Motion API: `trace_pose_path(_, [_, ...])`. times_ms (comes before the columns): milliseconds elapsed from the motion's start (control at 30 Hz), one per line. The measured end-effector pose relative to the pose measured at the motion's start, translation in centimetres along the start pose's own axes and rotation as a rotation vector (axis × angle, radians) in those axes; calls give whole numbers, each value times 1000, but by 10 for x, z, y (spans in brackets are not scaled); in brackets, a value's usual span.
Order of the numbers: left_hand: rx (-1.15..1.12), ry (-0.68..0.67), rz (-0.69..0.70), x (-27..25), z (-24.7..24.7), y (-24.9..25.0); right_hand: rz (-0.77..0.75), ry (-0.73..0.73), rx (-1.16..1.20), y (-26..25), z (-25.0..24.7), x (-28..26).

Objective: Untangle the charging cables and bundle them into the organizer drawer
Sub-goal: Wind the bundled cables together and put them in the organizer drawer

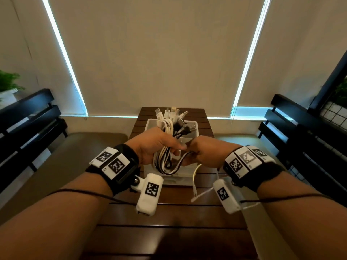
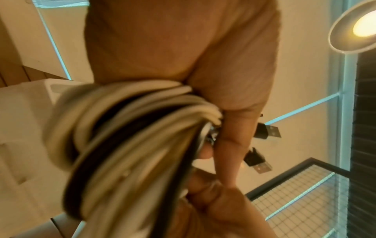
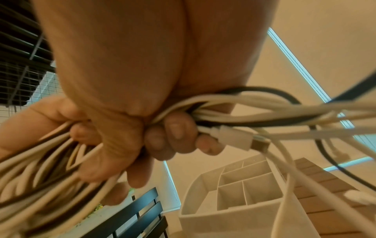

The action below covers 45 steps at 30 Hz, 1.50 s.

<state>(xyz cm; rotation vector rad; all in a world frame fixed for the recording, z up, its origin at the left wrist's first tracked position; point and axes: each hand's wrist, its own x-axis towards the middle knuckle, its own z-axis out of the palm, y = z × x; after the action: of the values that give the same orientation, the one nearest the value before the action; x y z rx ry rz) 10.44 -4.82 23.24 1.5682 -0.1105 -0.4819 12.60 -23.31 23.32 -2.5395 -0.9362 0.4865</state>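
White and black cables (image 1: 165, 145) in both clenched grips, left hand (image 1: 152, 145) and right hand (image 1: 204, 152).

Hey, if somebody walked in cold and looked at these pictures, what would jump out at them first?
First, the thick bunch of black and white cables held up at the centre, its plugs fanning out on top. The left hand has it in a full grip while the right hand grips loops beside it. Under them on the wooden table sits a white organizer with divided compartments, and one loose white cable hangs toward the tabletop.
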Motion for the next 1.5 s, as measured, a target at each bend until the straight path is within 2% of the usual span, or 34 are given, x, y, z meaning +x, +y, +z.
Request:
trace_pose_path(133, [34,16,23,-1,9,-4,-25,42,-42,-2,-2,-1])
trace_pose_path(233, [15,-45,1,-2,12,-7,-72,64,-30,-6,-5,-4])
trace_pose_path(433, [107,-34,2,-6,12,-10,-70,208,99,-6,-2,-9])
trace_pose_path(533, [62,-61,15,-7,12,-12,-56,318,200,-7,-6,-13])
trace_pose_path(567, [37,-77,16,-8,12,-14,-60,309,224,-8,-9,-15])
trace_pose_path(667, [-37,-104,18,-9,7,-18,-74,147,340,-2,-20,-22])
trace_pose_path(733, [-83,-93,10,-11,4,-19,-95,117,370,2,-27,-26])
trace_pose_path(933, [-157,-10,-26,-12,12,-22,-98,357,326,-1,-23,-20])
trace_pose_path(1133, [-181,7,-47,-15,19,-26,-67,536,280,-6,-19,-15])
trace_pose_path(1300, [-227,203,22,-6,19,-33,-32,827,173,-3,-1,-13])
trace_pose_path(1333, [-233,236,44,-3,19,-33,-19,874,209,-5,5,-14])
trace_pose_path(1367, [-235,264,73,-2,20,-32,6,860,304,-8,11,-18])
trace_pose_path(1400, [-230,292,104,-1,21,-31,58,764,436,-12,19,-21])
trace_pose_path(1500, [-236,337,178,4,25,-28,218,307,655,-18,42,-23])
